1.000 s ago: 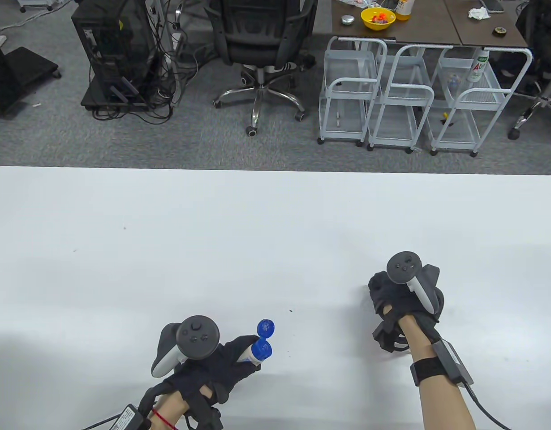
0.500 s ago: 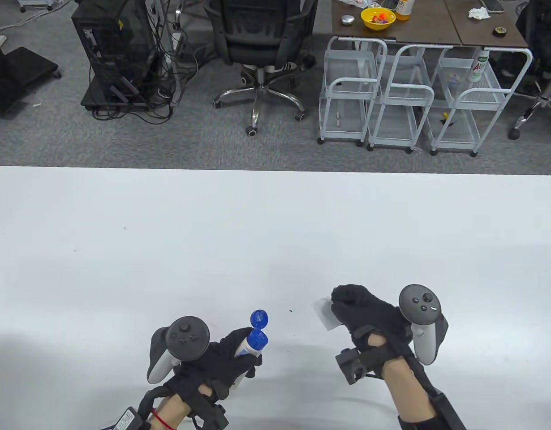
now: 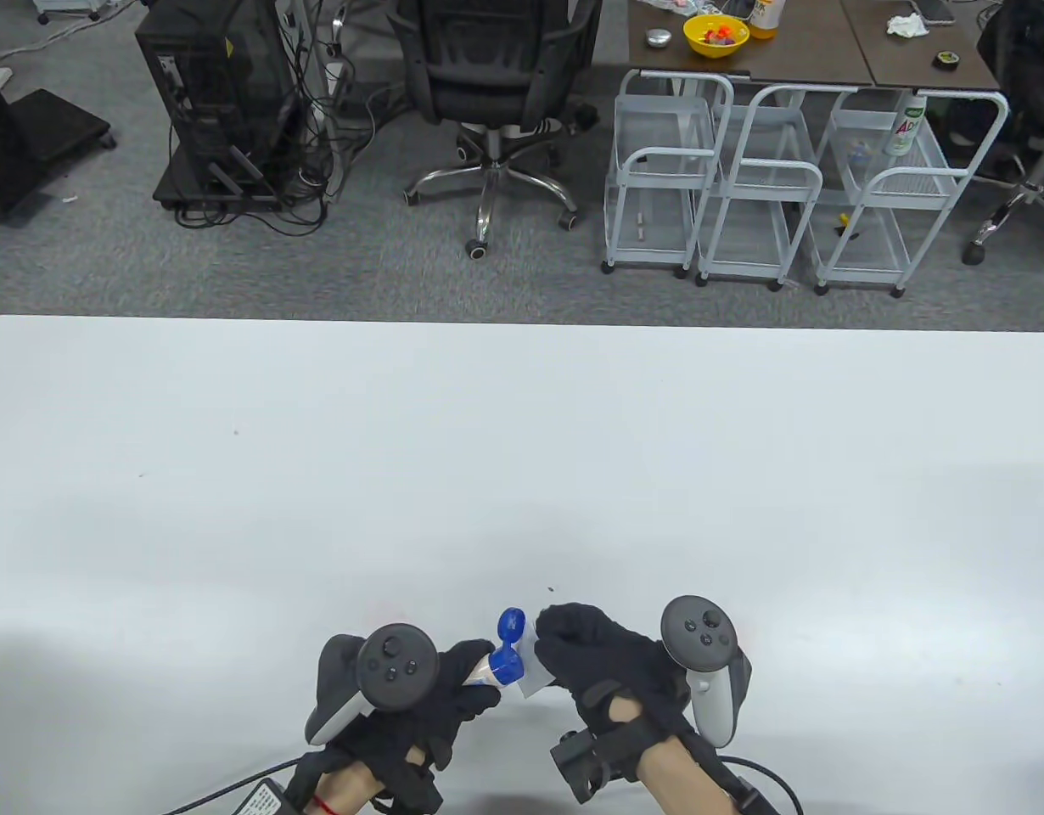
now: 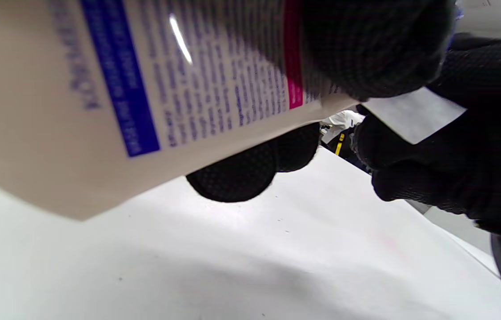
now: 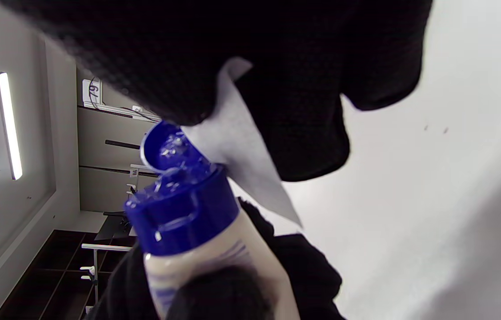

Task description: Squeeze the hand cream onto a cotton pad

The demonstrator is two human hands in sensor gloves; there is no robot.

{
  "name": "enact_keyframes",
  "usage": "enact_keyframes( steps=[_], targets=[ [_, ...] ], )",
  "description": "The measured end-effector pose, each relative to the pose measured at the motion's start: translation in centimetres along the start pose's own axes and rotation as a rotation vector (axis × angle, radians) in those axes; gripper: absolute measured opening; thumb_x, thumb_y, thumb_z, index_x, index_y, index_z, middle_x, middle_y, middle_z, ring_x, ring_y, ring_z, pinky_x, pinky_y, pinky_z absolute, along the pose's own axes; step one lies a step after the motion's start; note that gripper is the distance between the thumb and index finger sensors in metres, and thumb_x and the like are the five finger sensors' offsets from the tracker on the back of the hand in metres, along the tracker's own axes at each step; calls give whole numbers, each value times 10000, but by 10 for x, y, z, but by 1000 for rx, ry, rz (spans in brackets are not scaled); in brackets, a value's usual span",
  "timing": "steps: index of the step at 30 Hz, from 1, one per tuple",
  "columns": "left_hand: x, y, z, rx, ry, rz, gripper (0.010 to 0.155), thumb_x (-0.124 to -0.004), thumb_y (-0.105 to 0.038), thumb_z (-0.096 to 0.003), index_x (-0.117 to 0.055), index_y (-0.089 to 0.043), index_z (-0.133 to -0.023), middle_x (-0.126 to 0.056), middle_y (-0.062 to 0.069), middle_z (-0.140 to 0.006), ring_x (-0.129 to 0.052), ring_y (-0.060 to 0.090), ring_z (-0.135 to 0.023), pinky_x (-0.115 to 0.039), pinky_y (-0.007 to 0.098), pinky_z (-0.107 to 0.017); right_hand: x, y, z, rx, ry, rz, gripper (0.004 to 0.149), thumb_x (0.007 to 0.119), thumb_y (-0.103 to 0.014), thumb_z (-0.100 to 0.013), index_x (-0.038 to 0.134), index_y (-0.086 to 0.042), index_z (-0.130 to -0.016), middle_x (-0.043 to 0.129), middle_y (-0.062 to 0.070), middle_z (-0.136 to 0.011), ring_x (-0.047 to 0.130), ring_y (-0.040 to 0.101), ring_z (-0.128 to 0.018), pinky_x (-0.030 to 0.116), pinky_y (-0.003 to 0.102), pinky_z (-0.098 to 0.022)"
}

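My left hand [image 3: 454, 692] grips a cream-coloured hand cream tube [image 3: 485, 673] with a blue flip cap [image 3: 507, 645] that stands open; the tube also fills the left wrist view [image 4: 112, 89] and shows in the right wrist view [image 5: 214, 262]. My right hand [image 3: 590, 654] pinches a white square cotton pad [image 3: 535, 671] and holds it right against the tube's open cap, above the white table [image 3: 522, 458] near its front edge. In the right wrist view the pad [image 5: 243, 155] touches the side of the blue cap [image 5: 179, 204]. No cream shows on the pad.
Beyond the table's far edge stand an office chair [image 3: 496, 85], a black computer tower [image 3: 221, 102] with cables, and white wire carts [image 3: 777, 195]. A few small dark specks [image 3: 550, 588] lie on the table.
My right hand has carried the cotton pad left and toward me, from the right side of the table up to the tube's open cap. My left hand has shifted slightly right with the tube.
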State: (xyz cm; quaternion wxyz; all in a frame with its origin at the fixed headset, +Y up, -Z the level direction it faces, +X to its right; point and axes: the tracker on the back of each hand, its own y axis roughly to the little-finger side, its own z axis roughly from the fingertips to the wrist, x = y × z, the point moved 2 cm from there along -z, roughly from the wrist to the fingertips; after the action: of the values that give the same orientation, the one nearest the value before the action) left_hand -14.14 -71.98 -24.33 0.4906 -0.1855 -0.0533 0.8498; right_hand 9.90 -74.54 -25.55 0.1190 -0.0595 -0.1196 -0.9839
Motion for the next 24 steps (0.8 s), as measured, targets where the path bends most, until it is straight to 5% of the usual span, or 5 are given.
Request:
enact_keyframes(
  steps=[7,24],
  targets=[
    [3,-7,5,29,-92,-148,560,-780,-505,-312,-845,-281,-821,-1142,-127,-657,-1217,81,-461,-968,357,-389,2,0,2,-40,28,34,376,954,-314,-402,903,-263,-771,1066,18,-655,1147,267,-575,862,471,-498],
    [1,-6,4,62,-69,-177,529,-802,-485,-292,-892,-286,-774,-1164,-124,-615,-1227,85,-443,-972,366,-376,8,-2,7,-76,38,69,375,948,-317,-407,897,-269,-776,1059,11,-668,1141,264,-591,856,475,-506]
  ],
)
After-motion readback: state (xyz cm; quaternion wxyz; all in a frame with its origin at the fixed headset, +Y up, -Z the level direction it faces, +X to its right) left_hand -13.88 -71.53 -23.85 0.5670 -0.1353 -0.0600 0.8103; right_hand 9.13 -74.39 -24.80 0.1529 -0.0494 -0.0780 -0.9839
